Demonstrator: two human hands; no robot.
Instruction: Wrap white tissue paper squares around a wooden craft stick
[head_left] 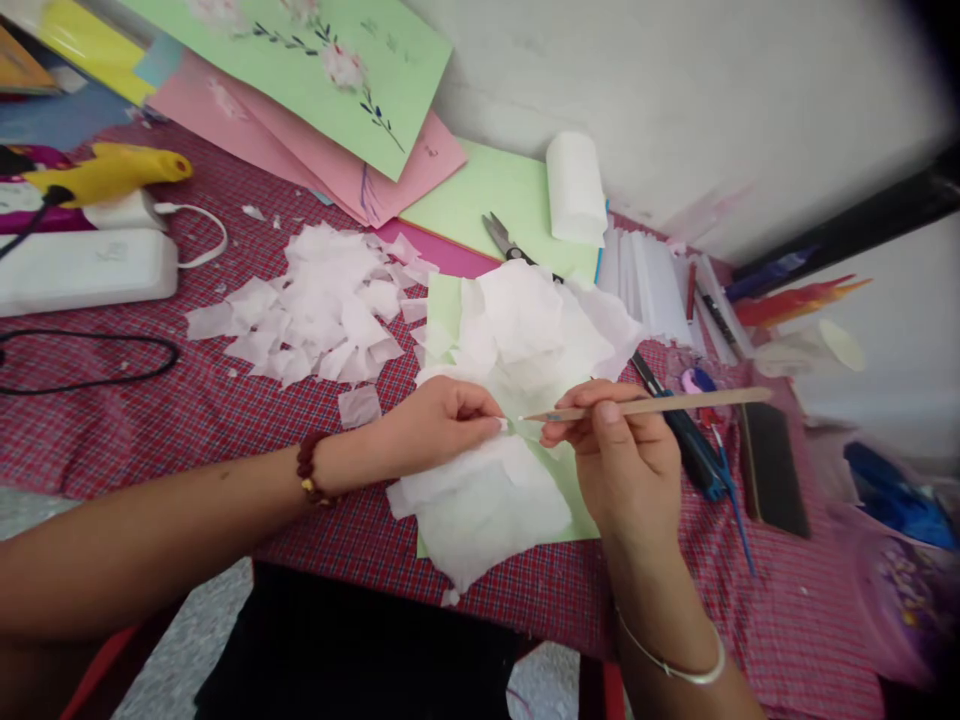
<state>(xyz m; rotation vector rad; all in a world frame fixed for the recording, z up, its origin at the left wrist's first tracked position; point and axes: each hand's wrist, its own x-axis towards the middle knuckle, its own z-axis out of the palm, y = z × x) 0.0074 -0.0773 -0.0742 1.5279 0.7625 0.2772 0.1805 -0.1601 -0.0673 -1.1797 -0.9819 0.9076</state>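
The left hand [427,425] has its thumb and index finger closed in a pinch, with a small white scrap [504,425] showing at the fingertips. The right hand [634,450] grips the wooden stick [705,399] near its tapered end, in a pencil hold. The stick's point faces the left fingertips and lies just beside them; contact with the scrap cannot be confirmed.

Both hands are above the light green sheet [444,300] on the cloth-covered worktop [330,555]. White tissue sheets [487,510] lie partly on the green sheet, on its near side. A pile of cut tissue pieces [330,300] lies to the left.

Handling: the scrap appears to be tissue; treat it as very light, soft and easily torn. Hold it by an edge between thumb and index fingertips, using minimal pressure. It is likely to crease under a firm pinch and to drift in moving air. The stick appears light and stiff. Grip it close behind the taper for tip control; avoid pressing its point through the tissue.
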